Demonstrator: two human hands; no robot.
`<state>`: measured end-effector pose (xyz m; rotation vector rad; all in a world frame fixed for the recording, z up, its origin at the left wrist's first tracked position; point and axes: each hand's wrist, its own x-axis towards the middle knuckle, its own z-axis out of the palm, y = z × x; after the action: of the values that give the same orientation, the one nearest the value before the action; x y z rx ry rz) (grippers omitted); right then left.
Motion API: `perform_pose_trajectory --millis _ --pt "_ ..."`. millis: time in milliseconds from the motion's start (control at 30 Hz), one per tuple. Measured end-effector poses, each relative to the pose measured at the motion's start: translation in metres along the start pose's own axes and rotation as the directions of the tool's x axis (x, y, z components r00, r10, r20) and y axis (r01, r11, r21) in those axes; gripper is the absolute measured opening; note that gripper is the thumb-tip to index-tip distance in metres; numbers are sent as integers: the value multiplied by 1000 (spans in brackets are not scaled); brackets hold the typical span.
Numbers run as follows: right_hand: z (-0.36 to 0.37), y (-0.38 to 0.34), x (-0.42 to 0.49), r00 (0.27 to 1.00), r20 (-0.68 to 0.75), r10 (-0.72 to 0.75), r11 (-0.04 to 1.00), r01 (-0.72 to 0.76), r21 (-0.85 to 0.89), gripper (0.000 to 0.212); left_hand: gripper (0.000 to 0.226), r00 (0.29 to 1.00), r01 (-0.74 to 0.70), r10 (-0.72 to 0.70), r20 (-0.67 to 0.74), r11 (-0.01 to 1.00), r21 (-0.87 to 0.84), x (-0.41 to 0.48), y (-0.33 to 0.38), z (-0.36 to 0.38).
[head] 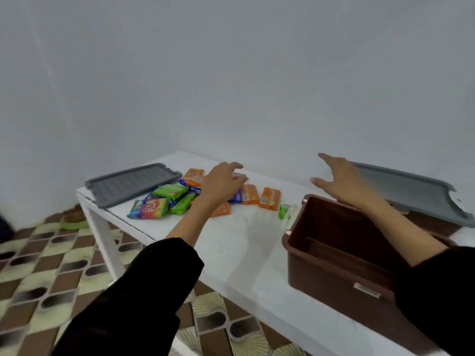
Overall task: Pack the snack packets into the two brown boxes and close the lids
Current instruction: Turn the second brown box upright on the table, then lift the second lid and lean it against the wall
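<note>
- Snack packets (164, 199) lie heaped on the white table (244, 253), between a loose grey lid (131, 183) and an open brown box (321, 273).
- Left hand (221, 183) is over the heap, fingers loosely curved; whether it grips a packet, cannot tell.
- Right hand (339, 178) has fingers spread wide, holding nothing.
- Second brown box (434, 224) sits behind, with a second grey lid (411, 191) askew on it.

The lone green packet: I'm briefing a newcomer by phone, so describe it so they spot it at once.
Start at the open brown box on the white table. Just off its far left corner lies the small green packet. Unlike the other green packets, it lies alone, apart from the rest.
</note>
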<state>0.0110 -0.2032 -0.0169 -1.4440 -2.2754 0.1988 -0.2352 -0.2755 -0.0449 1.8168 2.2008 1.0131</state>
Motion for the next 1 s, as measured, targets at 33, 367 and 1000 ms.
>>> perform_pose_trajectory --millis 33,367,1000 --pt "8 -17 17 1000 13 -22 1000 22 22 66 39 999 34 -33 -16 999 14 5 -17 -14" --pt "137 -195 150 969 110 -221 969 205 136 67 37 965 236 -231 -126 971 32 55 -206 -123" --pt "344 -339 261 844 435 -313 950 288 125 66 39 937 325 -340 84 933 153 187 -429 -135"
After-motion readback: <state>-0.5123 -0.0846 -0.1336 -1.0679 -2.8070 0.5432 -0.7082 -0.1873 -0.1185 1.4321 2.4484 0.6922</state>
